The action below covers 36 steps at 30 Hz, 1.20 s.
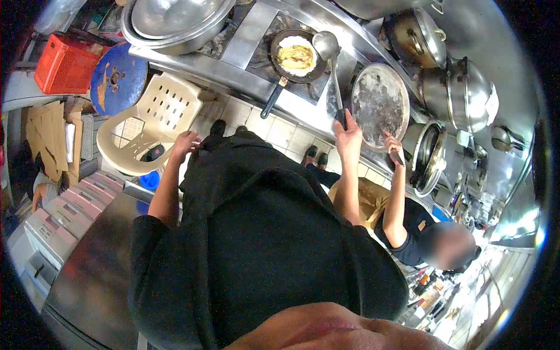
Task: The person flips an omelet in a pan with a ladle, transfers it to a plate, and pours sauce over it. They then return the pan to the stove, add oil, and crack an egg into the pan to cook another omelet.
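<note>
My right hand [348,135] is closed around the black handle of a metal ladle [326,44]. The ladle's bowl reaches over the right edge of a small frying pan [299,76] on the stove. White and yellow food [296,57], which looks like egg, lies spread in this pan, and the pan's black handle points toward me. My left hand [188,143] hangs low at my side, near the beige plastic chair, with loosely bent fingers and nothing seen in it.
To the right, a co-worker's hand [395,146] holds a handle beside a large round pan [380,105]. Lidded pots [458,93] line the back right. Big metal bowls [178,23] stand at the upper left. A beige chair [166,96] and a red crate [65,64] stand left.
</note>
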Each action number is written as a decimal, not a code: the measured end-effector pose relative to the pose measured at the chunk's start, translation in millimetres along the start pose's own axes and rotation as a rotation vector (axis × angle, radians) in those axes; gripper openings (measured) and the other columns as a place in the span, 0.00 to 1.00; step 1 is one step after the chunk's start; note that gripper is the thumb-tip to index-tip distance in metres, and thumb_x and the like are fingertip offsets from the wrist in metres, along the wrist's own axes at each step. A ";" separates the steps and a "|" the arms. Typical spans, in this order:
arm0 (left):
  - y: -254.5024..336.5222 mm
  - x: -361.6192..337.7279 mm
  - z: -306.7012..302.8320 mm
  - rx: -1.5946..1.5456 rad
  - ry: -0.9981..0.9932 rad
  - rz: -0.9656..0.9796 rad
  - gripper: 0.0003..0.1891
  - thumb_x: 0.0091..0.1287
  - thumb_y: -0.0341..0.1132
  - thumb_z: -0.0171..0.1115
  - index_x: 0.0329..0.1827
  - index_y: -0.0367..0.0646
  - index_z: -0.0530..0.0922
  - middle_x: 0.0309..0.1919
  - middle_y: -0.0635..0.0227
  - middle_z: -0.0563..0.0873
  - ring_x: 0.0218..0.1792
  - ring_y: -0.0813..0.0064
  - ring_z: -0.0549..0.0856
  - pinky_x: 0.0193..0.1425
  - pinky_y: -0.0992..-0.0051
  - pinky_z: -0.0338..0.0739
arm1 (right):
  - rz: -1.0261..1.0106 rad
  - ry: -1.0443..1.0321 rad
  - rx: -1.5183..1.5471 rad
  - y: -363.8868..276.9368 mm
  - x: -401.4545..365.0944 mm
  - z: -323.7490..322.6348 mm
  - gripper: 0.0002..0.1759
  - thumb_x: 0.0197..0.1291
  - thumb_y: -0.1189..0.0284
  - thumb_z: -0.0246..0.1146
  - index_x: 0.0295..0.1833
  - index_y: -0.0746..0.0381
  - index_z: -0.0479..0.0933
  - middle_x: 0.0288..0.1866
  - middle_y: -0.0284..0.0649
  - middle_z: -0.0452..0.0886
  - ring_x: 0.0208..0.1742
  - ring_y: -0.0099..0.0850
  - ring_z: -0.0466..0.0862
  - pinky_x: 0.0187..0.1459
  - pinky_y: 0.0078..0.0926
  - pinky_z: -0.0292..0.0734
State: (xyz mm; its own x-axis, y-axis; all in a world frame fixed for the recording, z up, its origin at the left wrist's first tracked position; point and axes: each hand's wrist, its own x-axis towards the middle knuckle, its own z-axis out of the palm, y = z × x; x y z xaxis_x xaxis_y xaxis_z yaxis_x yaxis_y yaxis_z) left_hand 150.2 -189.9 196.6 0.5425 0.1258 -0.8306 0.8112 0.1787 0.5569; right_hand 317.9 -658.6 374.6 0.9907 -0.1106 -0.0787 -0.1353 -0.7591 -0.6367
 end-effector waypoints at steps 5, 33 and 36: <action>-59.8 -17.0 -20.4 -0.013 0.120 -0.003 0.20 0.70 0.45 0.59 0.50 0.34 0.78 0.37 0.60 0.85 0.32 0.72 0.83 0.34 0.71 0.77 | -0.008 -0.012 -0.123 -21.4 -3.9 -7.9 0.32 0.57 0.70 0.66 0.67 0.69 0.71 0.39 0.49 0.86 0.33 0.26 0.81 0.41 0.27 0.77; -161.8 52.1 -69.6 0.538 0.237 0.113 0.25 0.62 0.53 0.59 0.41 0.36 0.86 0.37 0.48 0.88 0.42 0.53 0.87 0.48 0.62 0.78 | -0.083 0.040 -0.684 -89.6 38.8 -35.5 0.27 0.54 0.66 0.68 0.62 0.39 0.79 0.42 0.48 0.86 0.43 0.45 0.87 0.47 0.41 0.81; -164.0 29.2 -67.9 0.610 0.243 0.124 0.29 0.63 0.58 0.58 0.42 0.37 0.86 0.38 0.47 0.88 0.44 0.52 0.87 0.50 0.60 0.78 | -0.150 0.047 -0.718 -89.5 49.8 -36.2 0.26 0.56 0.65 0.66 0.63 0.36 0.78 0.41 0.49 0.86 0.43 0.46 0.87 0.47 0.43 0.81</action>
State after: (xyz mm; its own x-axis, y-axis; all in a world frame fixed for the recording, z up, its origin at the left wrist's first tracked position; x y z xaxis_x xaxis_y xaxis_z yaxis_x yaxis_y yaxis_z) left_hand 18.1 -149.2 81.4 0.6329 0.3389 -0.6962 0.7629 -0.4263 0.4860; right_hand 379.0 -619.4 455.4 0.9998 0.0125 0.0129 0.0122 -0.9997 0.0221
